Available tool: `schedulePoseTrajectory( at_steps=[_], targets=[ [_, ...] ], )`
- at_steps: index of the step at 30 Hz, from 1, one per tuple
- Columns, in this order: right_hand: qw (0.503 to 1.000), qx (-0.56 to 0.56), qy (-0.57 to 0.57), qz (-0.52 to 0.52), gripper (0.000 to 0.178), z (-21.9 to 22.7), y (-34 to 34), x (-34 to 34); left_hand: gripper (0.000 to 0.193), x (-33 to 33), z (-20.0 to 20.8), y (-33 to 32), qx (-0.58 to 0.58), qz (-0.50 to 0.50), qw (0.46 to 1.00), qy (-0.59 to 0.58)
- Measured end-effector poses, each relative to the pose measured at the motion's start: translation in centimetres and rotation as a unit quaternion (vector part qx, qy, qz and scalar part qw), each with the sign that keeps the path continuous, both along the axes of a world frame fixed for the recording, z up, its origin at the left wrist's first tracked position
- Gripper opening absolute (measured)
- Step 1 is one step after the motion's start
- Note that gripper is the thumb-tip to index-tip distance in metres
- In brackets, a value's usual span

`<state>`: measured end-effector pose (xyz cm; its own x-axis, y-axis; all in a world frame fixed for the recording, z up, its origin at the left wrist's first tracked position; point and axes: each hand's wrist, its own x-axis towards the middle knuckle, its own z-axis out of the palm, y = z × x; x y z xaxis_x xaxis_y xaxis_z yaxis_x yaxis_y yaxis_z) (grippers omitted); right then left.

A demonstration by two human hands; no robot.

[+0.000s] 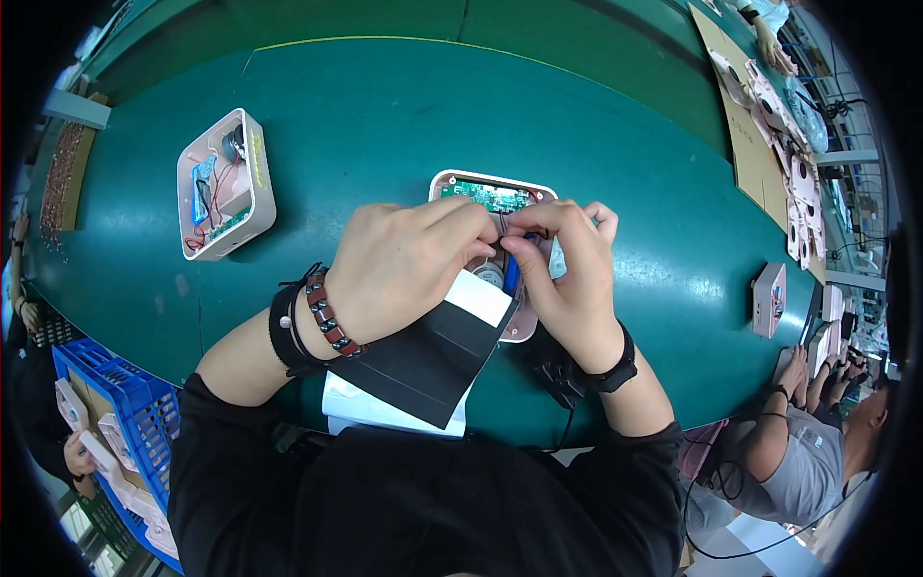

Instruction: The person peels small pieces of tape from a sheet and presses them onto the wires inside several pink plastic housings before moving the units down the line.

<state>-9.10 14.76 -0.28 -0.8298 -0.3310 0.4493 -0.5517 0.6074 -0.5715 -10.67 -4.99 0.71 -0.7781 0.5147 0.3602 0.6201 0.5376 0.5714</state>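
Observation:
A pale pink plastic housing (522, 332) lies open in front of me, with a green circuit board (488, 196) along its far side. Inside it show part of a blue cylinder (512, 275) and a round metal part (488, 274), both partly covered. Over the board's near edge, my left hand (389, 264) and my right hand (580, 284) meet with fingertips pinched on thin wires (503, 223). The exact grip is partly hidden by the fingers. Beneath my left hand lies a black sheet (423, 370) with a white end strip, its corner overlapping the housing.
A second open housing (268, 183) with wires stands left, another (769, 300) at right. White sheets (394, 413) lie at the near edge; a black device (558, 375) sits by my right wrist. Blue crate (159, 409) lower left; cardboard (745, 144) with pink parts far right. Co-workers sit both sides.

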Motion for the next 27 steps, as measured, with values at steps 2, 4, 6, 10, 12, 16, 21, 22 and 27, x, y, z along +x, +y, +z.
schedulePoseTrajectory(
  at_steps=[2, 4, 6, 10, 12, 16, 21, 22, 27],
  targets=[
    [0.998, -0.036, -0.055, -0.013, 0.021, 0.0, 0.0, 0.0, 0.011, 0.1, -0.1, 0.0, 0.011, 0.015, 1.0, 0.012],
    [0.999, -0.015, -0.037, -0.01, 0.019, 0.1, -0.1, -0.1, 0.011, 0.2, -0.1, -0.1, 0.003, 0.016, 1.0, 0.017],
    [1.0, 0.025, -0.001, -0.006, 0.016, 0.2, -0.1, -0.1, 0.011, 0.3, -0.1, -0.1, -0.014, 0.018, 0.999, 0.027],
    [0.999, 0.039, 0.017, 0.0, 0.013, 0.0, -0.2, -0.1, 0.014, 0.2, 0.0, -0.1, -0.012, 0.022, 0.999, 0.044],
    [1.0, 0.02, 0.001, 0.003, 0.012, -0.1, -0.1, -0.1, 0.016, 0.2, -0.4, 0.0, 0.003, 0.027, 0.999, 0.042],
    [0.997, -0.042, -0.062, 0.003, 0.01, -0.3, -0.2, 0.1, 0.02, 0.2, -0.7, -0.1, 0.03, 0.042, 0.998, 0.035],
    [0.993, -0.059, -0.097, -0.032, 0.01, -0.3, -0.7, 0.4, 0.02, 0.2, -0.5, 0.0, 0.04, 0.047, 0.997, 0.034],
    [0.994, -0.041, -0.085, -0.045, 0.01, -0.4, -0.8, 0.5, 0.019, 0.2, -0.4, 0.1, 0.049, 0.046, 0.997, 0.033],
    [0.993, -0.037, -0.095, -0.056, 0.009, -0.9, -0.5, 0.3, 0.013, 0.0, -0.3, 0.1, 0.049, 0.02, 0.998, 0.022]
  ],
)
